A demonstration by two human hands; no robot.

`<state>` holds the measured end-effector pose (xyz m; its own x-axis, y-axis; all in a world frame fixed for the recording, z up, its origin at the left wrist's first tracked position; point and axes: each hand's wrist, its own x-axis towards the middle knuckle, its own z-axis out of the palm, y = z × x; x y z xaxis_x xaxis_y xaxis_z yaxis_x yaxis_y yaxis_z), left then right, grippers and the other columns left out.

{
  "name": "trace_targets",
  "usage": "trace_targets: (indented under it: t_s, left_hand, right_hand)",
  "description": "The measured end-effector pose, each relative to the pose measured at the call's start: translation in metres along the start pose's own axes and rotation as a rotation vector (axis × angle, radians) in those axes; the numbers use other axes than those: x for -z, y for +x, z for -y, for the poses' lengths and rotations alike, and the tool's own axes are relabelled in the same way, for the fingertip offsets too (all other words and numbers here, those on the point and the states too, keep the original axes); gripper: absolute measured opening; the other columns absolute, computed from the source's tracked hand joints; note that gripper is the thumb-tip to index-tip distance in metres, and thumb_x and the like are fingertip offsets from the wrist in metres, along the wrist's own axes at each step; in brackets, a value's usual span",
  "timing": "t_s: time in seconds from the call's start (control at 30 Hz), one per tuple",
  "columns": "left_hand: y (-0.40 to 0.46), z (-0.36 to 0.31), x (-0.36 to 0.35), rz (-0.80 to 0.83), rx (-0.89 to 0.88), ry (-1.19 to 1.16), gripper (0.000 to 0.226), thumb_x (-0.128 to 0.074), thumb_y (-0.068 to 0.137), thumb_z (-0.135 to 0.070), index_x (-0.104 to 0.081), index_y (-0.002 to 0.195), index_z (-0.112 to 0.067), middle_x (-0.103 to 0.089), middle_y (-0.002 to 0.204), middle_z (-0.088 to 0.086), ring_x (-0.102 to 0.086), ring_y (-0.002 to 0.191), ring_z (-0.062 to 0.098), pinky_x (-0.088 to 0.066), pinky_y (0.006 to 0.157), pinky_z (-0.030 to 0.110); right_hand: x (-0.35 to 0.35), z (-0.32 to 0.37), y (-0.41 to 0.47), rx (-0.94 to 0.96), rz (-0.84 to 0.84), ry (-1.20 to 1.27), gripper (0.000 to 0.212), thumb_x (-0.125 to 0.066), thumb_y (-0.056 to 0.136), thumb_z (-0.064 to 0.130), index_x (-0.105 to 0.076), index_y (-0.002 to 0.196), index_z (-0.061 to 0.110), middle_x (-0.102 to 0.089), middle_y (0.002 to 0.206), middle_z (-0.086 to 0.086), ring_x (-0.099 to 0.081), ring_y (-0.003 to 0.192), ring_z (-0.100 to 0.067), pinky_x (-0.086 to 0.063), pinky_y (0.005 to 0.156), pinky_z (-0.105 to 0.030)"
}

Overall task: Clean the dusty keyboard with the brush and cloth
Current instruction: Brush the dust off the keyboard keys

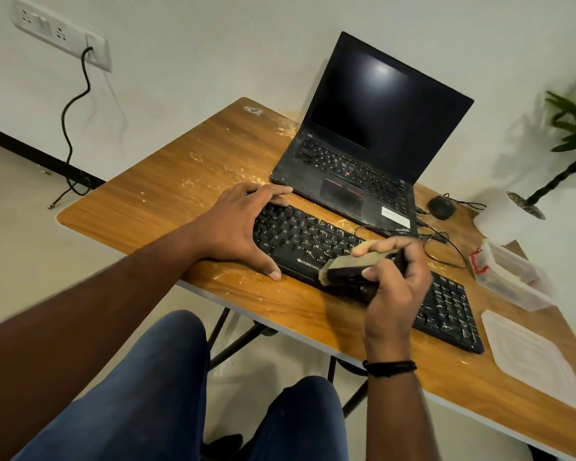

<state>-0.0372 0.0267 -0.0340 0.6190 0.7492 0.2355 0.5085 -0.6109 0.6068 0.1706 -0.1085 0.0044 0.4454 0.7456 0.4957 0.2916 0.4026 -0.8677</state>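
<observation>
A black keyboard (316, 239), speckled with pale dust, lies slantwise on the wooden table (167, 191). My left hand (243, 227) rests flat on its left end, fingers spread over the far edge, thumb on the table at the near side. My right hand (396, 281) grips a dark brush (346, 269) with pale bristles, held over the keyboard's middle near the front edge. No cloth is in view.
An open black laptop (363, 144) stands behind the keyboard. A black mouse (441, 207) and its cables lie to the right. A clear plastic box (509, 274) and its lid (532, 357) sit at the right edge. A potted plant (566, 138) stands beyond the table.
</observation>
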Motion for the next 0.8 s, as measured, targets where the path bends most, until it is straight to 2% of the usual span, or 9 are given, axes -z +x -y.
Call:
trace_targets:
  t_s: [0.07, 0.13, 0.2, 0.3, 0.47, 0.57, 0.67, 0.73, 0.8]
  left_hand:
    - [0.001, 0.002, -0.001, 0.005, 0.001, 0.003, 0.136, -0.086, 0.043, -0.075, -0.016, 0.155, -0.043, -0.034, 0.153, -0.014, -0.018, 0.144, 0.015, -0.018, 0.117, 0.041]
    - [0.002, 0.002, -0.001, 0.014, 0.016, 0.002, 0.135, -0.088, 0.044, -0.072, -0.016, 0.155, -0.043, -0.032, 0.155, -0.009, -0.018, 0.145, 0.016, -0.018, 0.116, 0.040]
    - [0.002, 0.003, -0.002, 0.018, 0.018, 0.006, 0.135, -0.087, 0.044, -0.074, -0.015, 0.154, -0.045, -0.031, 0.155, -0.008, -0.018, 0.145, 0.017, -0.018, 0.117, 0.042]
    - [0.002, 0.005, -0.002, 0.017, 0.031, 0.009, 0.136, -0.080, 0.039, -0.082, -0.014, 0.153, -0.048, -0.030, 0.156, -0.006, -0.017, 0.146, 0.018, -0.020, 0.120, 0.047]
    - [0.003, 0.007, -0.002, 0.027, 0.031, 0.003, 0.136, -0.079, 0.039, -0.082, -0.013, 0.153, -0.049, -0.032, 0.156, -0.006, -0.018, 0.147, 0.019, -0.021, 0.121, 0.050]
    - [0.004, 0.007, -0.003, 0.021, 0.031, 0.003, 0.136, -0.083, 0.040, -0.079, -0.012, 0.153, -0.050, -0.032, 0.156, -0.007, -0.018, 0.147, 0.019, -0.021, 0.120, 0.050]
    - [0.004, 0.007, -0.002, 0.026, 0.028, 0.005, 0.135, -0.091, 0.047, -0.066, -0.011, 0.154, -0.048, -0.029, 0.156, -0.005, -0.017, 0.146, 0.019, -0.020, 0.120, 0.047]
    - [0.003, 0.006, -0.001, 0.033, 0.018, -0.014, 0.137, -0.092, 0.045, -0.067, -0.011, 0.154, -0.047, -0.031, 0.156, -0.008, -0.017, 0.146, 0.017, -0.017, 0.118, 0.042]
    - [0.004, 0.006, 0.000, 0.034, 0.010, -0.032, 0.142, -0.091, 0.040, -0.070, -0.010, 0.154, -0.047, -0.033, 0.155, -0.012, -0.017, 0.145, 0.015, -0.016, 0.118, 0.042]
  right_hand:
    - [-0.002, -0.002, -0.001, -0.022, -0.010, 0.000, 0.019, -0.055, 0.060, 0.015, -0.056, 0.079, 0.015, -0.064, 0.080, -0.019, -0.062, 0.082, -0.037, -0.051, 0.075, -0.045]
    - [-0.009, -0.003, -0.006, -0.069, 0.115, 0.025, 0.021, -0.051, 0.060, 0.006, -0.053, 0.081, 0.007, -0.064, 0.078, -0.017, -0.061, 0.080, -0.031, -0.051, 0.073, -0.038]
    - [-0.016, -0.002, -0.008, -0.047, 0.171, 0.044, 0.024, -0.052, 0.059, 0.007, -0.052, 0.083, 0.004, -0.064, 0.078, -0.016, -0.060, 0.080, -0.030, -0.051, 0.071, -0.035]
    - [-0.023, -0.007, -0.008, -0.020, 0.061, 0.043, 0.020, -0.053, 0.061, 0.009, -0.055, 0.081, 0.011, -0.065, 0.079, -0.014, -0.059, 0.082, -0.037, -0.049, 0.075, -0.041]
    - [-0.025, -0.006, 0.004, -0.028, 0.158, 0.044, 0.023, -0.050, 0.059, 0.004, -0.053, 0.082, 0.005, -0.065, 0.078, -0.014, -0.060, 0.082, -0.036, -0.051, 0.076, -0.044]
    - [-0.030, -0.010, 0.006, -0.024, 0.156, 0.055, 0.023, -0.051, 0.059, 0.006, -0.053, 0.082, 0.007, -0.065, 0.078, -0.015, -0.059, 0.084, -0.040, -0.051, 0.079, -0.054]
    - [-0.040, -0.009, 0.001, -0.067, 0.262, 0.083, 0.024, -0.048, 0.059, 0.003, -0.052, 0.083, 0.004, -0.064, 0.080, -0.021, -0.060, 0.082, -0.034, -0.053, 0.075, -0.047]
    - [-0.041, -0.009, 0.005, -0.047, 0.189, 0.128, 0.024, -0.047, 0.059, 0.002, -0.052, 0.083, 0.003, -0.063, 0.078, -0.022, -0.061, 0.080, -0.030, -0.053, 0.074, -0.040]
    - [-0.042, -0.012, 0.008, -0.068, 0.159, 0.134, 0.023, -0.047, 0.059, 0.003, -0.052, 0.082, 0.005, -0.065, 0.077, -0.016, -0.062, 0.081, -0.030, -0.052, 0.077, -0.044]
